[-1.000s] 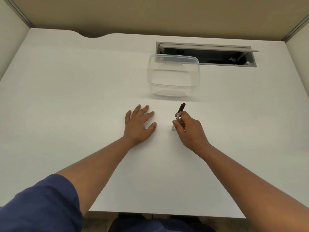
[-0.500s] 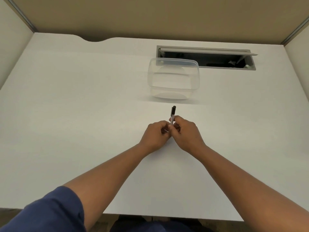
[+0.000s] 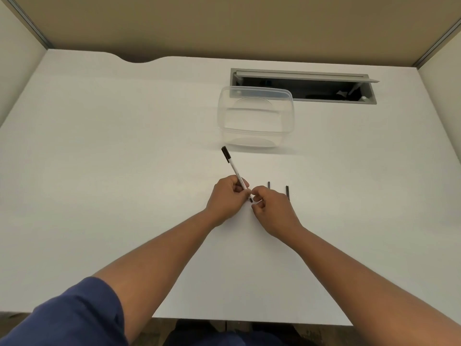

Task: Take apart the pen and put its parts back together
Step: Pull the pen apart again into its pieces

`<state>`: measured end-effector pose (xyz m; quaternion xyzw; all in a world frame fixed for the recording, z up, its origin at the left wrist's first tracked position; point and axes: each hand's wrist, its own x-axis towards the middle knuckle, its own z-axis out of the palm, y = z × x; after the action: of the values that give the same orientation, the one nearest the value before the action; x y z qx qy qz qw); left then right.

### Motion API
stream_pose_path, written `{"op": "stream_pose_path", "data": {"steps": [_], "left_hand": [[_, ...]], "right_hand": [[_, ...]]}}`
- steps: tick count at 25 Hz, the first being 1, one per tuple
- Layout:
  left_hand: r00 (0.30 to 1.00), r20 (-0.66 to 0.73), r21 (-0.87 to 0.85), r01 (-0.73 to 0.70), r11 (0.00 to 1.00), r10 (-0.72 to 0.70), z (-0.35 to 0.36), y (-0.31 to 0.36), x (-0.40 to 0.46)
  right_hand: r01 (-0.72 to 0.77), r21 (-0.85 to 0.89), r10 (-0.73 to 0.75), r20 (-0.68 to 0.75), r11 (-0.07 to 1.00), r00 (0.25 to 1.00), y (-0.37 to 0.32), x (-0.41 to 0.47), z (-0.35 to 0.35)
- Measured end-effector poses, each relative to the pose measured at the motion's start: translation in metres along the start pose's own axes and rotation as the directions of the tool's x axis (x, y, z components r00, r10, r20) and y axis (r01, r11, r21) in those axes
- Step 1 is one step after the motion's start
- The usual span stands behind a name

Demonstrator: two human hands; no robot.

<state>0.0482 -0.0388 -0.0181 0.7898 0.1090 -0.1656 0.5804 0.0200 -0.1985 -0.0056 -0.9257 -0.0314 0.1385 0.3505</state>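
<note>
A white pen [image 3: 234,170] with a black end points up and to the left over the white table [image 3: 124,171]. My left hand [image 3: 228,196] grips its lower barrel. My right hand [image 3: 270,208] pinches the pen's dark lower tip [image 3: 250,199] with thumb and fingertips. Two thin dark pen parts lie on the table just behind my right hand: a short one [image 3: 269,184] and a longer one [image 3: 287,192], both partly hidden by the hand.
A clear plastic container [image 3: 255,118] stands behind the hands. Behind it, an open grey cable slot [image 3: 304,86] is sunk into the table. Partition walls close the back and sides. The table's front edge lies near my body.
The pen has tilted from pointing straight away to leaning left. My left hand now grips the barrel and my right pinches the tip. Two dark parts now lie on the table.
</note>
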Motion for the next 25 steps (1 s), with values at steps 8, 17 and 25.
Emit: {"op": "stream_pose_path", "data": {"steps": [8,17,25], "left_hand": [[0.973,0.103,-0.35,0.23,0.908,-0.207,-0.007,-0.001,-0.005],[0.933,0.204,-0.457,0.358,0.814,-0.296,-0.014,-0.003,-0.016],[0.994,0.096,0.333,0.012,0.943,-0.047,-0.046,0.016,-0.022]], "right_hand": [[-0.008,-0.092,0.003,-0.052,0.996,0.999,-0.007,-0.001,0.007],[0.008,-0.136,-0.018,-0.074,0.991,0.997,-0.014,-0.007,0.003],[0.063,-0.122,-0.076,-0.104,0.99,0.992,-0.01,-0.011,-0.006]]}}
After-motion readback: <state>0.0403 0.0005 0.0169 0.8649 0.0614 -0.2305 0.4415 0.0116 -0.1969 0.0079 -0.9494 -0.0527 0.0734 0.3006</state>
